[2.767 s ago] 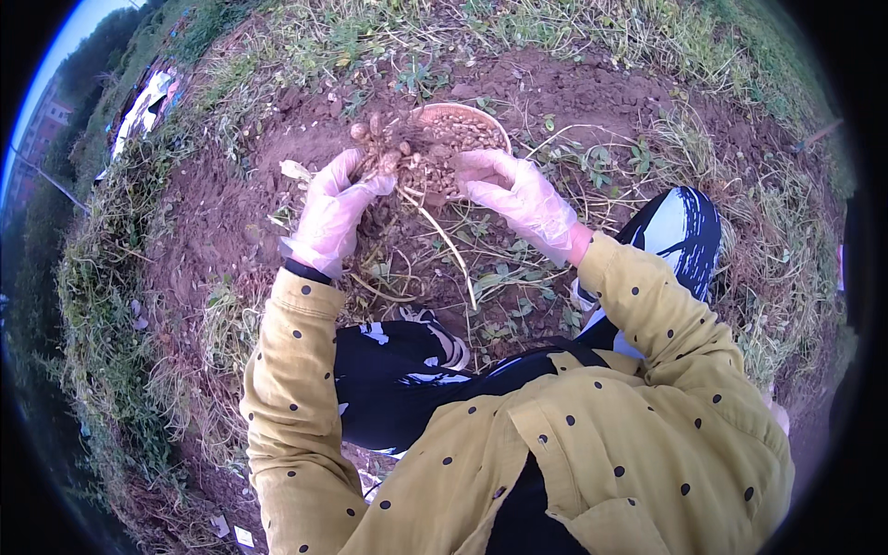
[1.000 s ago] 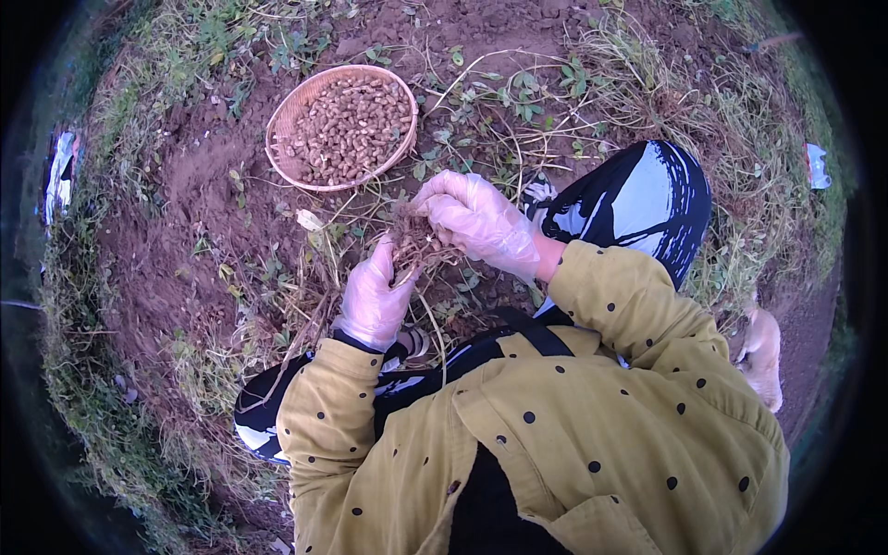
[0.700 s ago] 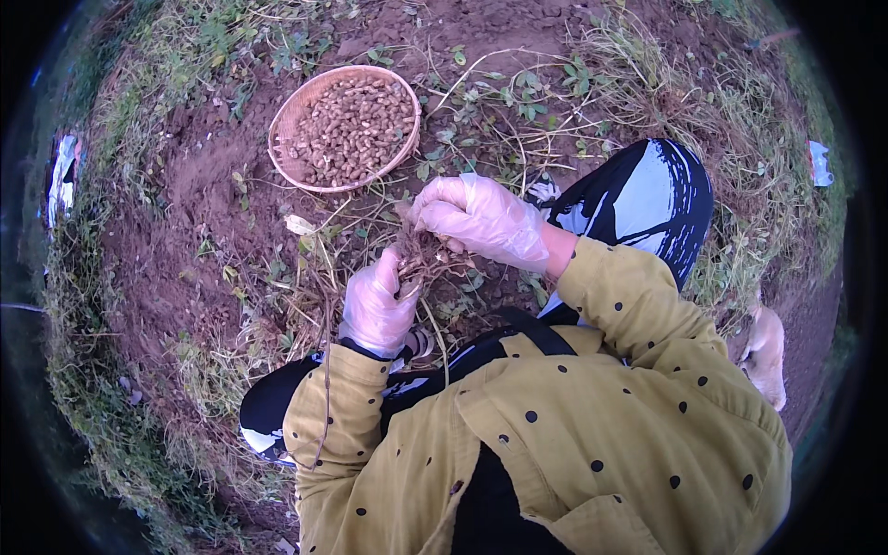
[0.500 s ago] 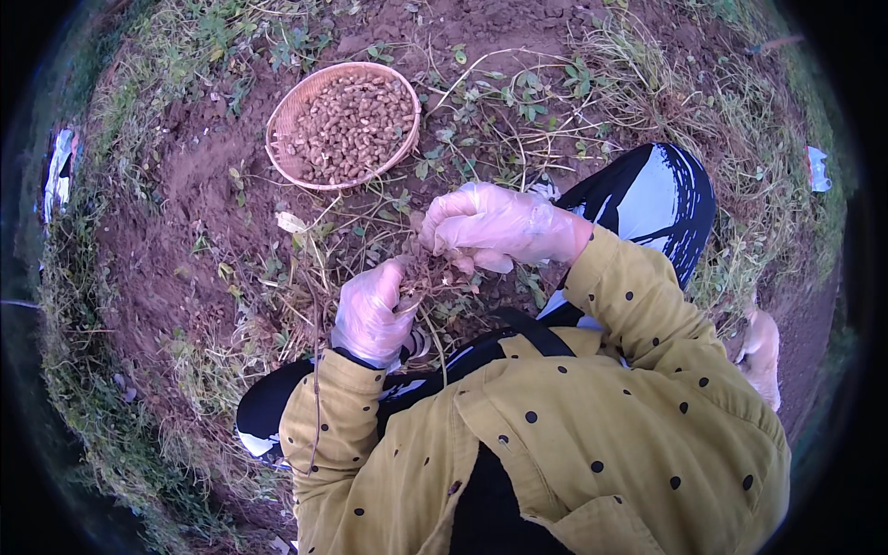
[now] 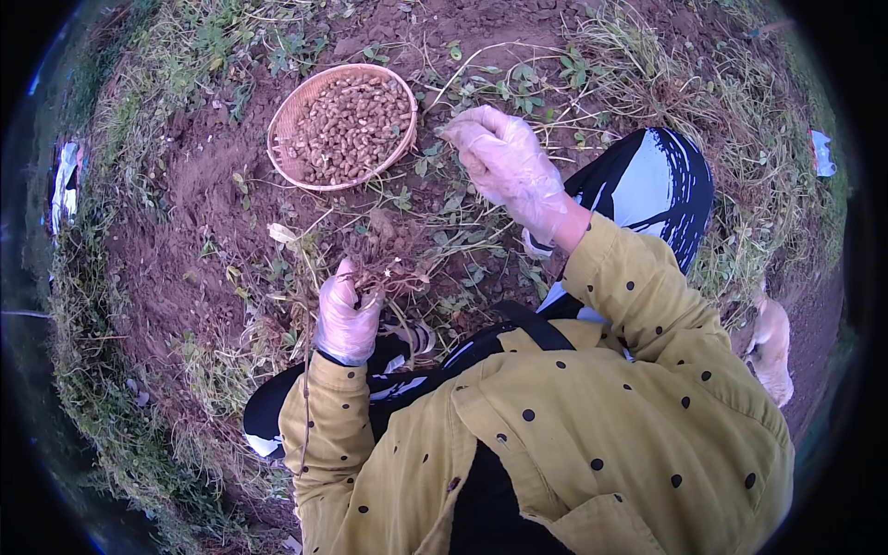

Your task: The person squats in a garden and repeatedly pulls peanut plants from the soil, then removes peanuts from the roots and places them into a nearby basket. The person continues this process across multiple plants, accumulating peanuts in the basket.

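In a clear plastic glove, my left hand (image 5: 348, 317) is closed round the stems of an uprooted peanut plant (image 5: 388, 264). Its tangled roots spread out beyond my fingers, with a few pale bits among them. My right hand (image 5: 504, 165), gloved too, is raised just right of a round woven basket (image 5: 279, 159), apart from the plant. Its fingers are curled and pressed together; what they hold is hidden. A pile of peanuts (image 5: 356, 125) in their shells fills much of the basket, which sits on the soil.
Cut vines (image 5: 647, 69) lie over the soil at the far right. A light-furred animal (image 5: 770, 347), only partly seen, is at my right side. Pale litter (image 5: 821, 153) lies at the right edge, and a white-and-dark object (image 5: 65, 185) at the left. My bent knee (image 5: 661, 185) is beside my right arm.
My right hand has left the plant's roots and moved up and away, toward the basket's right side. My left hand keeps its hold on the plant, slightly lower and further left.
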The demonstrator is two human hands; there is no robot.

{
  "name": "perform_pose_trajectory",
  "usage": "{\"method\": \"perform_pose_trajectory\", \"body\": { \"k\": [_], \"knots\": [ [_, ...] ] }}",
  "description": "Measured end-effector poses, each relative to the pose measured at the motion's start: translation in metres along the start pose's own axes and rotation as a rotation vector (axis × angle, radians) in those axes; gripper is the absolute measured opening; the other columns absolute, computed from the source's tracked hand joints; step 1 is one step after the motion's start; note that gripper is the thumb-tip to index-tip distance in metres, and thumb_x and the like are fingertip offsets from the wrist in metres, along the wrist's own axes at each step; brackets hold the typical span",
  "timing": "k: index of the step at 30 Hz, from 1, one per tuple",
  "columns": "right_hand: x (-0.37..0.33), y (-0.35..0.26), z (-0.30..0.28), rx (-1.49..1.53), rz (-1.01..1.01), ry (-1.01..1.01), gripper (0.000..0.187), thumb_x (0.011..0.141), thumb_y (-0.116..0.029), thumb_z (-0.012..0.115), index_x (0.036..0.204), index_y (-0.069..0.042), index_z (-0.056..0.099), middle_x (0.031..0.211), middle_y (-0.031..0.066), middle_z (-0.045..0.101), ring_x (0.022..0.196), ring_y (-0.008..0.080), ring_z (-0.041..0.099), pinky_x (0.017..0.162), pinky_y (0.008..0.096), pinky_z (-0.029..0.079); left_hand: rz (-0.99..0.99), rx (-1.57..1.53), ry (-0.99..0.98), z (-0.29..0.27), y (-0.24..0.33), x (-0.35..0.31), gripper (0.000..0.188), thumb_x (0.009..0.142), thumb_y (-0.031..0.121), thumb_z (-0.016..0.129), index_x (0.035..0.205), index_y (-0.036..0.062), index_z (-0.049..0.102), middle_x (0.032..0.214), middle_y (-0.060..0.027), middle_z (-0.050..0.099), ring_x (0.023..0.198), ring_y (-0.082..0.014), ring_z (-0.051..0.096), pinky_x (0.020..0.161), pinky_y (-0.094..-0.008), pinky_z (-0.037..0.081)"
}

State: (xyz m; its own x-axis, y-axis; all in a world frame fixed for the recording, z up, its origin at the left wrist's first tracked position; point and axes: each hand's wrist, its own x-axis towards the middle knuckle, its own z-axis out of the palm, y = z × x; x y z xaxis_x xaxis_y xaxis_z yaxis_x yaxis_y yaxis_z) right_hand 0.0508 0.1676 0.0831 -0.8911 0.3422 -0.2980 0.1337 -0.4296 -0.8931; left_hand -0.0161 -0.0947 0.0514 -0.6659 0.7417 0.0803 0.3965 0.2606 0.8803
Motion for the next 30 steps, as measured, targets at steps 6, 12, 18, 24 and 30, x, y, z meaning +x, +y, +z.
{"method": "perform_pose_trajectory", "body": {
  "k": [6,12,18,24,30],
  "knots": [
    [0.005,0.026,-0.001,-0.061,0.111,-0.259,0.035,0.099,-0.038,0.053,0.104,-0.005,0.065,0.082,-0.0005,0.058,0.063,0.0053,0.046,0.051,0.022,0.039,-0.141,-0.15,-0.136,-0.012,0.0,-0.004,0.026,0.085,0.005,0.072,0.109,0.0017,0.063,0.093,-0.0019,0.067,0.084,-0.0121,0.06,0.079,-0.0294,0.05],
    [0.009,0.071,0.025,-0.566,-0.634,-0.632,0.042,0.097,-0.021,0.05,0.135,-0.002,0.051,0.103,0.0043,0.059,0.079,0.0155,0.052,0.065,0.0293,0.048,-0.32,-0.51,-0.226,-0.04,0.004,-0.001,0.028,0.085,0.003,0.071,0.111,0.0021,0.061,0.097,-0.0017,0.066,0.087,-0.0107,0.06,0.081,-0.0284,0.049],
    [-0.012,0.047,0.051,-0.059,0.311,-0.823,0.02,0.096,-0.03,0.049,0.101,-0.011,0.053,0.074,-0.0048,0.045,0.062,0.0057,0.038,0.057,0.0215,0.033,-0.525,-0.622,-0.274,-0.079,0.007,0.004,0.048,0.08,0.019,0.074,0.121,-0.0005,0.057,0.095,-0.0017,0.065,0.081,-0.0092,0.058,0.072,-0.0227,0.046],
    [-0.007,0.046,0.075,0.048,0.367,-0.787,0.024,0.095,-0.028,0.052,0.115,-0.014,0.053,0.075,-0.0062,0.043,0.061,0.0042,0.037,0.054,0.0203,0.03,-0.528,-0.752,-0.299,-0.084,-0.003,0.011,0.058,0.079,0.029,0.076,0.123,-0.0033,0.057,0.093,-0.007,0.068,0.07,-0.0111,0.058,0.059,-0.0237,0.043],
    [0.01,0.035,0.081,-0.907,-0.317,-0.425,0.026,0.094,-0.017,0.058,0.116,-0.002,0.055,0.088,0.0133,0.066,0.089,0.0233,0.066,0.074,0.0368,0.05,-0.634,-0.9,-0.224,-0.076,-0.004,0.011,0.045,0.089,0.014,0.067,0.13,0.0014,0.052,0.07,0.006,0.047,0.055,-0.0049,0.038,0.048,-0.0218,0.028]
  ]
}}
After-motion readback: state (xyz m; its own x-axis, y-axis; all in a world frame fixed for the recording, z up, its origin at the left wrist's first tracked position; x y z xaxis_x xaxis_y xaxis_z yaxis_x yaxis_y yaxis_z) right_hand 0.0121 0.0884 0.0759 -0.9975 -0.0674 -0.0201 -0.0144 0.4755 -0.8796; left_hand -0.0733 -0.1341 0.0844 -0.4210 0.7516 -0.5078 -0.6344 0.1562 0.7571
